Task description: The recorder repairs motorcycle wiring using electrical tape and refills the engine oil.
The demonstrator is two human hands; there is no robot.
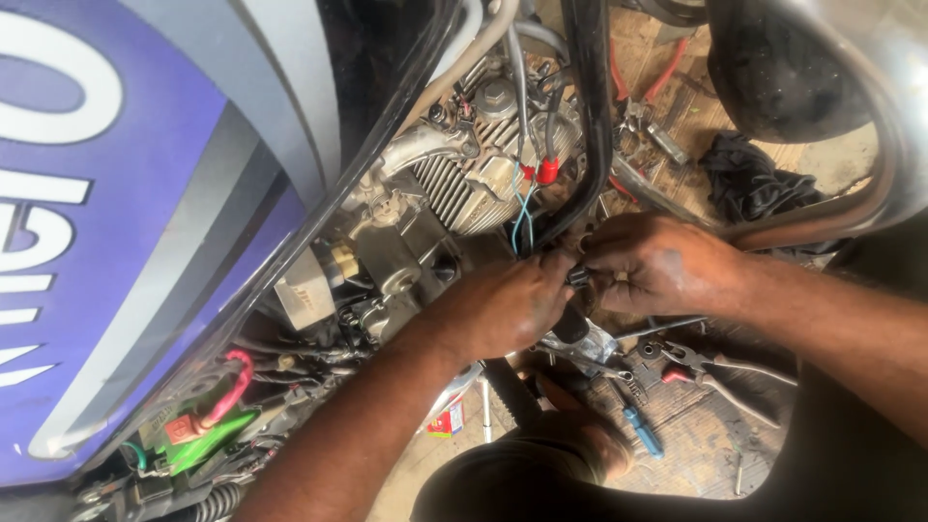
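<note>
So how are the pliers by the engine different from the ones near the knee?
The red-handled pliers lie far beyond the hands, up by the engine; the grey pliers lie closer, just under the right hand. The far pair has bright red grips; the near pair looks mostly bare grey metal with a small red spot. Both lie untouched on the ground, handles spread.

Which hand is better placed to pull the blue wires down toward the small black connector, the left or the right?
Probably the left hand: its fingertips sit just below the blue wires. The right hand pinches the black connector and lies farther aside.
</note>
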